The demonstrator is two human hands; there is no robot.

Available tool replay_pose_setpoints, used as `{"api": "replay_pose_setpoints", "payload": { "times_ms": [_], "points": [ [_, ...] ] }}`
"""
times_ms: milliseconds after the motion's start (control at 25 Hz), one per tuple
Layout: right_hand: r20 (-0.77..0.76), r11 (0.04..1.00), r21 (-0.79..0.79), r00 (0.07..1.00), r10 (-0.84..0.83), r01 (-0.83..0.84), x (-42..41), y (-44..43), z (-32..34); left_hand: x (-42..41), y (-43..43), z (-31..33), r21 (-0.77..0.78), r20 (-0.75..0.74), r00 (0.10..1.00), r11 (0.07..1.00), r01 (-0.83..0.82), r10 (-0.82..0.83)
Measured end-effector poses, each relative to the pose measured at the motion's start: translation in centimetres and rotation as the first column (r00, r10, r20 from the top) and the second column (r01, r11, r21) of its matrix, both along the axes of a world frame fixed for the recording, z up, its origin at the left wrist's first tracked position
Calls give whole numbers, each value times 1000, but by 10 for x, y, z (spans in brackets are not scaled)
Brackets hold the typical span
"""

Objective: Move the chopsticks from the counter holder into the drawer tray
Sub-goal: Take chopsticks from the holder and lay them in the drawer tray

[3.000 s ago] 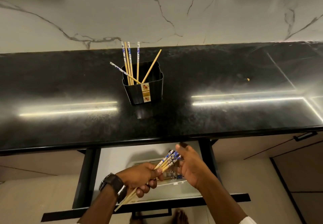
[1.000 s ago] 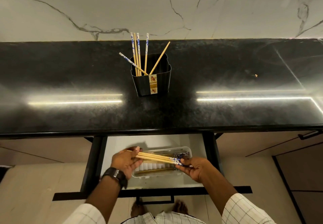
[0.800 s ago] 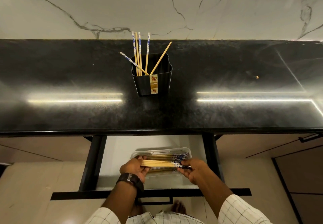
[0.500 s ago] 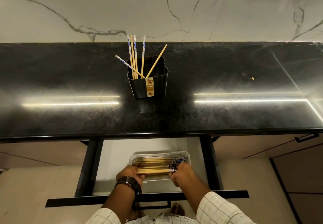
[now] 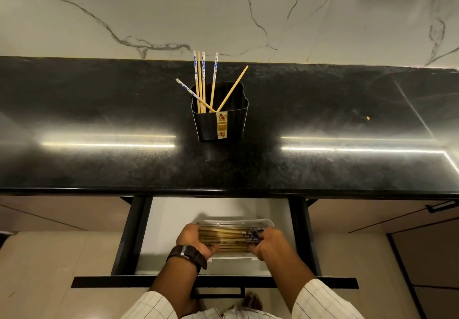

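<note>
Head view, left hand (image 5: pixel 192 240) and right hand (image 5: pixel 269 244) clasping ends of slim wooden chopsticks (image 5: pixel 226 238) in clear rectangular tray (image 5: pixel 268 223) at 6 o'clock, ribbed black holder (image 5: pixel 233 122) on glossy counter (image 5: pixel 99 164) at 12.

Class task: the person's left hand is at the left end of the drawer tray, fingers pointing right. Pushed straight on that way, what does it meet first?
The left hand already seems to touch the chopstick bundle in the tray, so it meets that first; beyond lies the right hand. Depth is unclear.
</note>
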State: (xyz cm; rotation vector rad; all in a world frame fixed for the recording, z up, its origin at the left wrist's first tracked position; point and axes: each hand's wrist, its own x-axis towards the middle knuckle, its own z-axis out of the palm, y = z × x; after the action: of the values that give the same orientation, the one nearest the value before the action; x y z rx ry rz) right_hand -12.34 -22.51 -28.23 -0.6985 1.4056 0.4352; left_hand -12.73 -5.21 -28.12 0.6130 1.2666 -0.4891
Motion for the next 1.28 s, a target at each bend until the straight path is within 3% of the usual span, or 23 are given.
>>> {"api": "replay_pose_setpoints", "payload": {
  "times_ms": [240,440,560,640,680,760,800,880,1000,1200,1280],
  "points": [
    [298,998,-57,953,54,-39,-5,3,60,14,1,46,159,125,989,982,-99,79],
    [586,936,-349,767,262,-53,13,16,133,35,3,90,148,412,908,978,-149,76],
    [650,866,-500,661,376,-1,49,12,160,59,-2,111,360,575,813,921,-149,-93],
    [702,807,-590,507,500,21,103,30,188,95,18,138,562,695,647,798,-217,-314],
    [686,767,-639,487,540,50,123,28,191,105,16,144,718,635,592,662,-215,-496],
    [582,659,-751,508,635,37,168,29,192,129,8,152,935,353,516,320,-155,-780],
    [531,639,-769,539,654,-18,186,27,189,133,4,153,962,269,470,259,-88,-840],
    [426,598,-787,567,705,-152,224,30,184,145,-1,152,979,181,423,205,13,-888],
    [338,515,-815,504,795,-266,271,43,189,162,3,148,990,143,372,139,-38,-917],
    [202,276,-917,264,943,-286,295,75,178,165,8,132,980,166,351,117,-158,-921],
    [148,201,-943,206,967,-267,299,87,173,165,9,131,982,167,348,124,-144,-922]
  ]
}}
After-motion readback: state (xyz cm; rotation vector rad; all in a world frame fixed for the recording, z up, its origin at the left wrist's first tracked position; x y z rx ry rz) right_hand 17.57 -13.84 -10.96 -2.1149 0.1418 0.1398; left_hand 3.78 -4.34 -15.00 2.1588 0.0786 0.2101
